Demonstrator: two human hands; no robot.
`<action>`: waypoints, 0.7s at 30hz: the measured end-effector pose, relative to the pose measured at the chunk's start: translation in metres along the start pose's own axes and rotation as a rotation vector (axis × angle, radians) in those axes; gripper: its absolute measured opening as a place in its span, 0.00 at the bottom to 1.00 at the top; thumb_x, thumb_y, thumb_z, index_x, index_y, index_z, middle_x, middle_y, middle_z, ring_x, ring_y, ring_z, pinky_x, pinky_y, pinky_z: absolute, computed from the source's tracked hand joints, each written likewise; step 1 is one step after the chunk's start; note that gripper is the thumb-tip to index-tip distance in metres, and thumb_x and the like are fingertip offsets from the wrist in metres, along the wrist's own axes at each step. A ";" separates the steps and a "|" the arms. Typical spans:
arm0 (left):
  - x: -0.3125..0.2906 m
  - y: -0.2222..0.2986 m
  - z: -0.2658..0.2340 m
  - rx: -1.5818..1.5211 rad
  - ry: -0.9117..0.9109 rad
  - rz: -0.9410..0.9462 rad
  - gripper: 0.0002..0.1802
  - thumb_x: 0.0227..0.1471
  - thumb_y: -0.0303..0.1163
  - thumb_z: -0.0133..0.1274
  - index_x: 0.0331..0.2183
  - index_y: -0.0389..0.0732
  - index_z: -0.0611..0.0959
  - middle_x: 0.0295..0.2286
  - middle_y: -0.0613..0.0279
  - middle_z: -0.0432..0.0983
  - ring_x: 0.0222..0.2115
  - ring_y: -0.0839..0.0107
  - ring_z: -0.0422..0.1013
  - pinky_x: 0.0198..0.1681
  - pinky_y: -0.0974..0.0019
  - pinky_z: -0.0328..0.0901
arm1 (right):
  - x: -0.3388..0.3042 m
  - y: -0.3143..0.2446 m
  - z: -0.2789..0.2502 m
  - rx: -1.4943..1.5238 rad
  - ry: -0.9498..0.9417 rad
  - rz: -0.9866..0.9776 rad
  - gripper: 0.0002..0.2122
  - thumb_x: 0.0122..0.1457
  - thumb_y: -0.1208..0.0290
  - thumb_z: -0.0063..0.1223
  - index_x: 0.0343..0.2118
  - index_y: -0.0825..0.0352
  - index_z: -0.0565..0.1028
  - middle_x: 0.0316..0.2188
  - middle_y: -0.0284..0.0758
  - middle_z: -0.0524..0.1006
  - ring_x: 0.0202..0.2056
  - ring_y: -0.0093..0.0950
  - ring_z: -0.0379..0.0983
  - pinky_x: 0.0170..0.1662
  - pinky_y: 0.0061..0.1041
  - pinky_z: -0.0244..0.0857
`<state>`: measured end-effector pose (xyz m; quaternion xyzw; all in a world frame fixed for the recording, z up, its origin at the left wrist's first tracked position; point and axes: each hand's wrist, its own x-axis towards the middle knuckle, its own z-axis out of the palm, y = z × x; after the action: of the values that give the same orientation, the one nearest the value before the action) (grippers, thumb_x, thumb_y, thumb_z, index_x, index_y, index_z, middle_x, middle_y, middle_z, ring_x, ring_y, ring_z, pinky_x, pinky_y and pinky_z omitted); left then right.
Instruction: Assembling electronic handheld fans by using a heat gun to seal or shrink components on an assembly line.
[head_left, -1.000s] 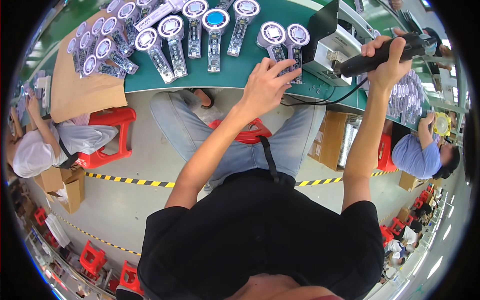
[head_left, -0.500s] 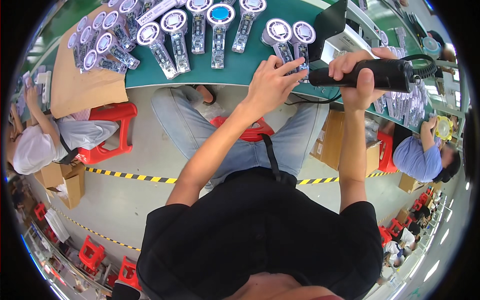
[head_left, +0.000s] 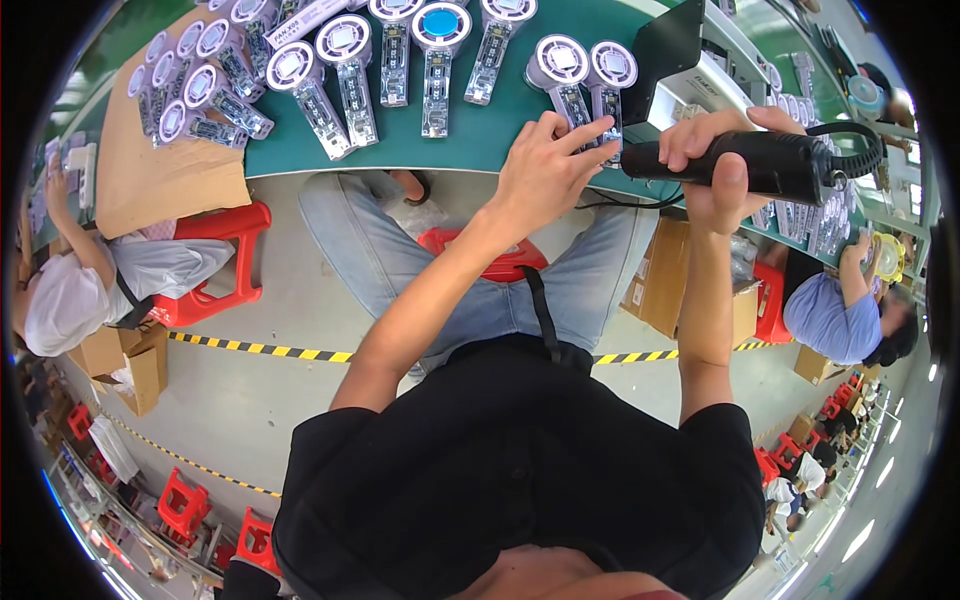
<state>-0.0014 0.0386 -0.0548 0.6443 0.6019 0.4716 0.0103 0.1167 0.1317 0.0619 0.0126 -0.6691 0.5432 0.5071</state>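
1. With our left hand (head_left: 543, 175), fingers spread, we are partly covering the handles of two fans (head_left: 566, 84); its grip we cannot tell.
2. Our right hand (head_left: 725, 192) is holding a black tool (head_left: 765, 160) beside them.

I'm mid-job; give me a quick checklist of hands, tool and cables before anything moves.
1. Right hand gripping the black tool: ok.
2. Left hand on the fan pair: ok, fingers across the lower handles.
3. Tool tip seated on the right-hand fan: cannot tell, contact isn't clear.
4. Coiled cord away from the left hand: ok, it curves off the tool's far end.
5. Blue-centred fan apart from both hands: ok.
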 end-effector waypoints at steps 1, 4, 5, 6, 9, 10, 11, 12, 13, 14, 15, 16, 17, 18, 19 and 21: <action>0.000 0.000 0.000 -0.002 -0.002 -0.002 0.14 0.44 0.31 0.59 0.38 0.51 0.85 0.46 0.75 0.75 0.34 0.66 0.65 0.36 0.66 0.63 | 0.000 0.000 0.000 -0.001 0.001 0.003 0.21 0.58 0.74 0.53 0.50 0.67 0.56 0.22 0.41 0.72 0.18 0.27 0.68 0.25 0.31 0.69; 0.001 0.000 -0.001 -0.010 0.001 -0.007 0.14 0.44 0.31 0.60 0.38 0.51 0.86 0.45 0.76 0.75 0.34 0.67 0.64 0.36 0.66 0.62 | -0.002 0.001 0.004 -0.031 0.010 0.005 0.21 0.57 0.76 0.53 0.50 0.66 0.55 0.22 0.41 0.72 0.19 0.26 0.68 0.26 0.31 0.69; 0.001 0.000 -0.001 -0.002 0.004 -0.002 0.14 0.44 0.31 0.60 0.38 0.51 0.86 0.45 0.76 0.75 0.33 0.67 0.64 0.36 0.66 0.62 | -0.003 0.001 0.006 -0.025 -0.005 -0.006 0.22 0.56 0.77 0.54 0.49 0.66 0.55 0.22 0.41 0.72 0.19 0.26 0.67 0.26 0.31 0.69; 0.001 0.000 -0.001 0.006 0.007 0.003 0.14 0.43 0.31 0.60 0.37 0.50 0.86 0.46 0.76 0.75 0.33 0.67 0.64 0.35 0.66 0.62 | -0.003 0.001 0.010 -0.018 -0.020 -0.017 0.22 0.56 0.78 0.54 0.48 0.65 0.55 0.22 0.40 0.72 0.19 0.25 0.67 0.26 0.31 0.69; 0.001 0.001 -0.001 0.013 0.005 0.003 0.14 0.43 0.31 0.60 0.37 0.50 0.86 0.45 0.76 0.75 0.33 0.68 0.64 0.35 0.66 0.62 | -0.014 0.006 0.012 -0.049 -0.031 -0.039 0.24 0.53 0.76 0.59 0.46 0.66 0.55 0.20 0.38 0.72 0.20 0.26 0.69 0.28 0.29 0.72; 0.001 0.001 -0.001 0.013 0.005 0.000 0.14 0.43 0.31 0.60 0.37 0.50 0.86 0.45 0.76 0.75 0.33 0.68 0.64 0.35 0.66 0.62 | -0.014 0.005 0.012 -0.092 -0.035 -0.037 0.25 0.53 0.74 0.62 0.45 0.66 0.55 0.19 0.37 0.72 0.20 0.26 0.70 0.28 0.29 0.72; 0.001 0.001 -0.001 0.006 0.001 -0.007 0.14 0.43 0.31 0.60 0.37 0.50 0.86 0.45 0.76 0.75 0.33 0.68 0.64 0.35 0.66 0.62 | -0.015 0.005 0.013 -0.089 -0.035 -0.035 0.25 0.53 0.74 0.62 0.45 0.66 0.55 0.19 0.37 0.72 0.20 0.26 0.70 0.28 0.29 0.72; 0.000 0.001 -0.001 0.000 -0.003 -0.013 0.14 0.43 0.31 0.60 0.37 0.50 0.86 0.45 0.75 0.75 0.33 0.68 0.64 0.35 0.66 0.62 | -0.015 0.006 0.014 -0.078 -0.031 -0.015 0.25 0.52 0.74 0.62 0.45 0.66 0.55 0.19 0.37 0.72 0.20 0.26 0.70 0.28 0.28 0.72; 0.000 0.001 -0.001 0.002 -0.004 -0.014 0.14 0.43 0.31 0.60 0.37 0.50 0.86 0.45 0.75 0.75 0.33 0.68 0.64 0.35 0.66 0.62 | -0.015 0.007 0.014 -0.067 -0.027 0.004 0.25 0.52 0.73 0.63 0.44 0.65 0.55 0.19 0.37 0.72 0.20 0.25 0.70 0.28 0.28 0.72; 0.000 0.001 -0.001 0.002 -0.002 -0.018 0.15 0.42 0.31 0.60 0.37 0.50 0.86 0.45 0.75 0.75 0.33 0.68 0.64 0.35 0.66 0.62 | -0.016 0.007 0.014 -0.069 -0.028 0.003 0.25 0.52 0.73 0.63 0.44 0.65 0.55 0.19 0.37 0.72 0.20 0.25 0.70 0.28 0.28 0.72; 0.001 0.002 -0.001 0.002 0.000 -0.021 0.15 0.42 0.31 0.60 0.37 0.50 0.86 0.45 0.75 0.75 0.33 0.68 0.64 0.36 0.66 0.61 | -0.018 0.007 0.014 -0.070 -0.002 0.000 0.25 0.52 0.73 0.63 0.45 0.65 0.55 0.19 0.37 0.72 0.20 0.26 0.70 0.28 0.29 0.72; 0.001 0.002 -0.001 0.001 0.002 -0.019 0.15 0.42 0.31 0.60 0.37 0.50 0.86 0.45 0.75 0.75 0.33 0.68 0.64 0.36 0.66 0.61 | -0.019 0.007 0.014 -0.071 0.024 -0.004 0.25 0.53 0.73 0.63 0.45 0.65 0.55 0.20 0.37 0.72 0.20 0.26 0.70 0.28 0.29 0.72; 0.001 0.003 0.000 -0.001 0.007 -0.017 0.15 0.42 0.30 0.60 0.37 0.50 0.86 0.45 0.75 0.75 0.33 0.68 0.64 0.36 0.66 0.61 | -0.020 0.007 0.014 -0.073 0.024 -0.007 0.25 0.53 0.73 0.63 0.45 0.65 0.55 0.20 0.37 0.72 0.20 0.26 0.70 0.28 0.29 0.72; 0.001 0.003 0.000 -0.003 0.013 -0.014 0.15 0.42 0.30 0.60 0.37 0.50 0.86 0.45 0.74 0.75 0.33 0.67 0.64 0.36 0.66 0.61 | -0.020 0.007 0.015 -0.050 0.036 -0.023 0.25 0.53 0.72 0.62 0.45 0.65 0.56 0.20 0.38 0.71 0.20 0.27 0.70 0.28 0.29 0.72; 0.002 0.002 0.001 -0.004 0.015 -0.009 0.15 0.42 0.30 0.60 0.37 0.50 0.86 0.45 0.74 0.75 0.33 0.67 0.64 0.36 0.66 0.61 | -0.020 0.006 0.015 -0.026 0.049 -0.039 0.24 0.53 0.72 0.62 0.46 0.64 0.56 0.20 0.39 0.71 0.20 0.27 0.69 0.27 0.30 0.71; 0.003 0.001 0.001 0.009 0.013 0.015 0.16 0.42 0.29 0.59 0.38 0.50 0.85 0.46 0.74 0.75 0.33 0.66 0.64 0.35 0.67 0.61 | -0.019 0.004 0.012 -0.005 0.059 -0.039 0.24 0.54 0.72 0.61 0.46 0.64 0.56 0.21 0.39 0.71 0.20 0.28 0.69 0.27 0.30 0.71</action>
<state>-0.0001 0.0408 -0.0529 0.6456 0.5994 0.4732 -0.0003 0.1155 0.1141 0.0477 0.0083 -0.6548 0.5318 0.5370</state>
